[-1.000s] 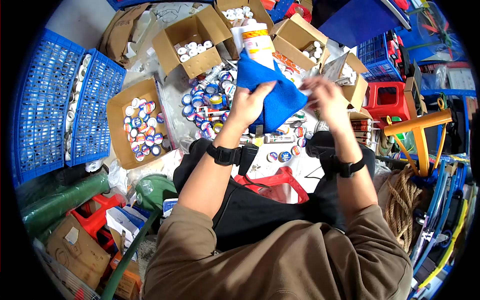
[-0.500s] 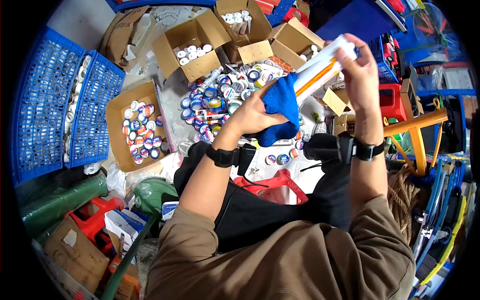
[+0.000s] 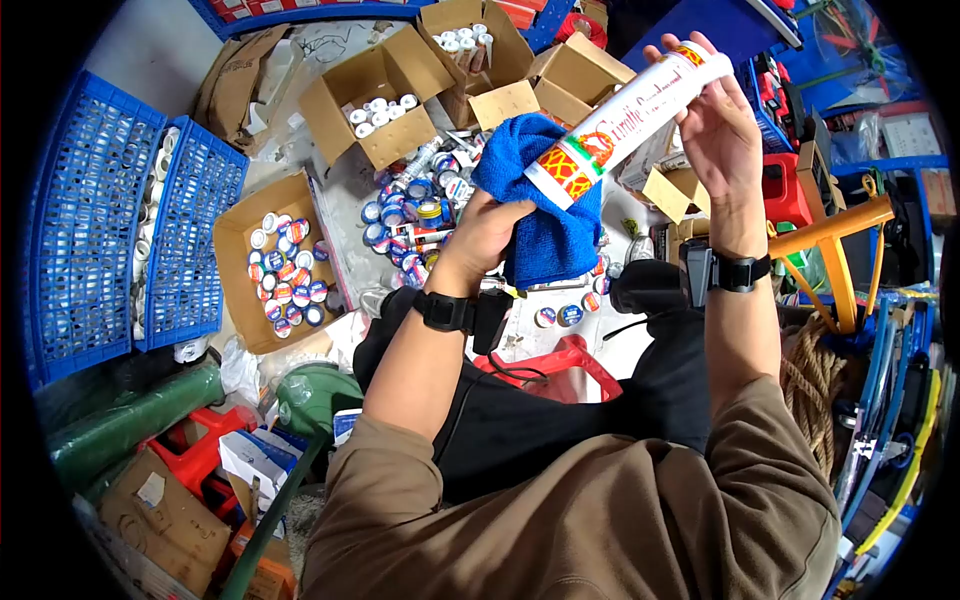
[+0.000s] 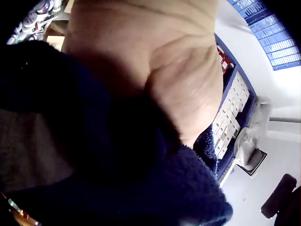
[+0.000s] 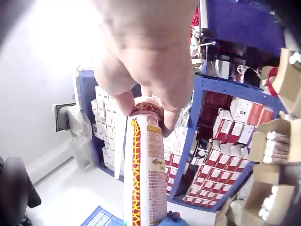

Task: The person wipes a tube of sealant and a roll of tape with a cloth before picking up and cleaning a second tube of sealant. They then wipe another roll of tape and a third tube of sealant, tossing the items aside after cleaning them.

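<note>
A white sealant cartridge (image 3: 630,122) with red lettering and a red-and-yellow giraffe pattern is held slanting over the floor, label upward. My right hand (image 3: 722,150) holds its upper end; in the right wrist view, thumb and fingers pinch that end of the cartridge (image 5: 146,174). My left hand (image 3: 482,237) grips a blue cloth (image 3: 555,248), which lies behind and under the cartridge's lower end. In the left wrist view, the cloth (image 4: 193,188) bunches beneath the hand (image 4: 141,52), and most of the fingers are hidden.
Tape rolls and more cartridges are heaped on the floor beyond my hands. A cardboard box (image 3: 235,225) of rolls stands left, near blue crates (image 3: 85,230). More cardboard boxes (image 3: 385,145) with white-ended tubes stand ahead. A red stool (image 3: 570,362) is between my legs.
My right hand, apart from the cartridge at first, has taken its upper end. The cartridge has tilted to the right and turned label up, and its lower end has come out of the cloth's wrap.
</note>
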`<act>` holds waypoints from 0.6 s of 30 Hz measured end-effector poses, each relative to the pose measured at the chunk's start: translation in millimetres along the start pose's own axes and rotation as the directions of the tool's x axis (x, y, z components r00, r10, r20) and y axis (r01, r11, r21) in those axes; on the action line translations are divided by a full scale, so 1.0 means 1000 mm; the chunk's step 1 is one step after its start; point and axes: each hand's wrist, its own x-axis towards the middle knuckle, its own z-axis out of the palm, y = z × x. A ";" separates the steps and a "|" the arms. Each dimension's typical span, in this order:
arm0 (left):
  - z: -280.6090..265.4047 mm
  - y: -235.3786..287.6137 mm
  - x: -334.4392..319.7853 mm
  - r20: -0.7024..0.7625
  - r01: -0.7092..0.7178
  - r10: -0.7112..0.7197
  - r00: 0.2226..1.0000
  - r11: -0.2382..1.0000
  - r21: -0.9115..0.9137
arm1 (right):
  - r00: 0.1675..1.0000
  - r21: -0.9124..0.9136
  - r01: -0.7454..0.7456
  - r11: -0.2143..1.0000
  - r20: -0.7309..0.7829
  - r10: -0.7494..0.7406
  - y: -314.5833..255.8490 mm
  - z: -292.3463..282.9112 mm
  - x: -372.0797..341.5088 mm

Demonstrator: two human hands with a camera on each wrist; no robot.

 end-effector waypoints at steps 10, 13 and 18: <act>0.020 0.016 0.001 0.071 -0.263 0.257 0.964 0.959 0.108 | 0.991 0.227 -0.112 0.968 0.100 0.091 0.004 0.008 -0.001; 0.021 0.022 0.001 0.101 -0.236 0.222 0.970 0.960 0.154 | 0.990 0.290 -0.139 0.947 0.058 0.127 0.008 0.012 -0.006; 0.021 0.026 0.001 0.181 -0.241 0.191 0.965 0.916 0.321 | 0.983 0.367 -0.177 0.913 0.114 0.144 0.011 0.007 -0.006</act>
